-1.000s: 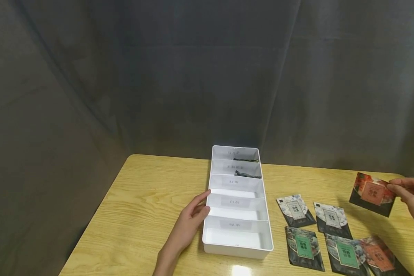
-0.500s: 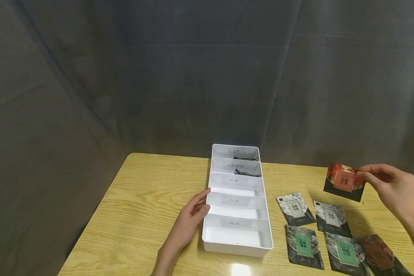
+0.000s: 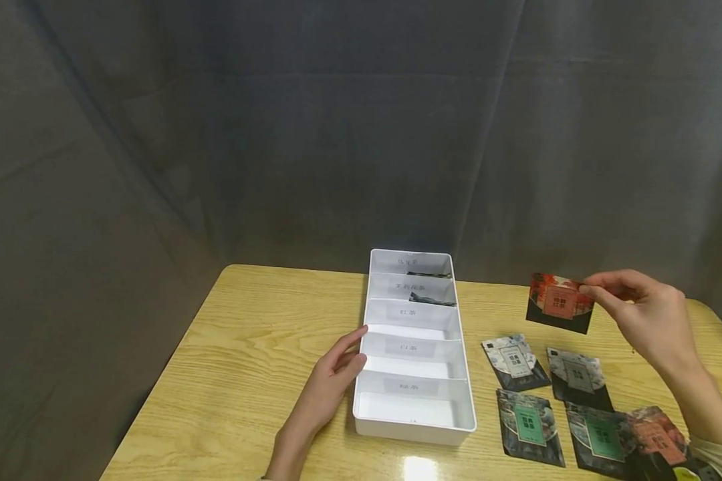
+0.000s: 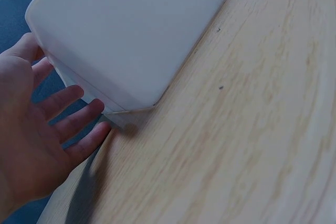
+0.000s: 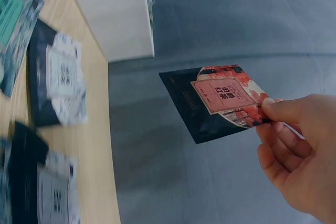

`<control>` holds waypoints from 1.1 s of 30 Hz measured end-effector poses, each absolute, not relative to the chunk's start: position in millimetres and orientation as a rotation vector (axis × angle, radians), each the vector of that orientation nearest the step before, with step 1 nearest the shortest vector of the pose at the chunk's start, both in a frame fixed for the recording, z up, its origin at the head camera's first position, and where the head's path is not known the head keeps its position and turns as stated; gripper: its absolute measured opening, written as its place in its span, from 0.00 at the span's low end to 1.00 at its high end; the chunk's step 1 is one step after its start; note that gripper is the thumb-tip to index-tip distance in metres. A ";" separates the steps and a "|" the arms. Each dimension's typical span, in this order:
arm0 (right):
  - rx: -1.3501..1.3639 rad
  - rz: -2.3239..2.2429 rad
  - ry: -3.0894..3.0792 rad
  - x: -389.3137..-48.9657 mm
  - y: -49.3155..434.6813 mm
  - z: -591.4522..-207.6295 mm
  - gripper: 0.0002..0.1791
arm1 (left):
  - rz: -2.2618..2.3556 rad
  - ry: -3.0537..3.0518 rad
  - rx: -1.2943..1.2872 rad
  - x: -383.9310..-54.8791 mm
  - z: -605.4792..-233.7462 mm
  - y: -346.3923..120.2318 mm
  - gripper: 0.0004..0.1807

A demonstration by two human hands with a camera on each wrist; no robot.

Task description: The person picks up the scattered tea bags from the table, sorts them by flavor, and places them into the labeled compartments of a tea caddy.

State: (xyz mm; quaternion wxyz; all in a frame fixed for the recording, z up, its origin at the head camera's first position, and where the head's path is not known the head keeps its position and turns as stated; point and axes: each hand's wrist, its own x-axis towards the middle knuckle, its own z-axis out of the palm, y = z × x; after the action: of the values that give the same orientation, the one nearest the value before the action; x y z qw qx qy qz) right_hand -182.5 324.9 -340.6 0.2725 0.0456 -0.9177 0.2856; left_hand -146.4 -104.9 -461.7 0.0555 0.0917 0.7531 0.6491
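Observation:
My right hand (image 3: 644,310) pinches a red and black tea sachet (image 3: 558,304) by one edge, above the table right of the box. In the right wrist view the sachet's (image 5: 210,100) pink label faces the camera, with thumb and fingers at its red end. A long white divided box (image 3: 413,394) stands in the middle. My left hand (image 3: 331,377) rests against its left side, fingers extended. The left wrist view shows that hand's fingertips (image 4: 94,106) right at the box's wall (image 4: 131,40). Dark sachets (image 3: 432,300) lie in the two far compartments; the three nearer ones hold none.
On the table (image 3: 234,361), right of the box, lie two white and black sachets (image 3: 515,362), two green-labelled sachets (image 3: 529,427) and another red one (image 3: 658,437), partly overlapped. A dark curtain (image 3: 337,133) hangs behind the table's far edge.
My right hand has carried the red tea sachet leftward from the far right, toward the box and slightly up in view. The left hand has stayed at the box's side.

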 end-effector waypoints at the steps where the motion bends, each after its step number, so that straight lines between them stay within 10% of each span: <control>1: 0.133 0.775 -2.464 -182.3 320.3 -339.5 0.08 | 1.966 2.290 0.287 -146.5 -461.6 -105.0 0.26; 33: 0.603 0.950 -2.350 -197.9 202.1 -333.8 0.08 | 1.980 2.291 0.275 -144.9 -460.0 -105.2 0.24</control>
State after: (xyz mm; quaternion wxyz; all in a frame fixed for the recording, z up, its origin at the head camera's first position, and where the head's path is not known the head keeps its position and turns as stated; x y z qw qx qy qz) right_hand -197.9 202.1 -333.8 0.2647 0.2230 -0.8698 0.3517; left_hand -144.9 -105.2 -460.0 0.0505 0.0904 0.7526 0.6503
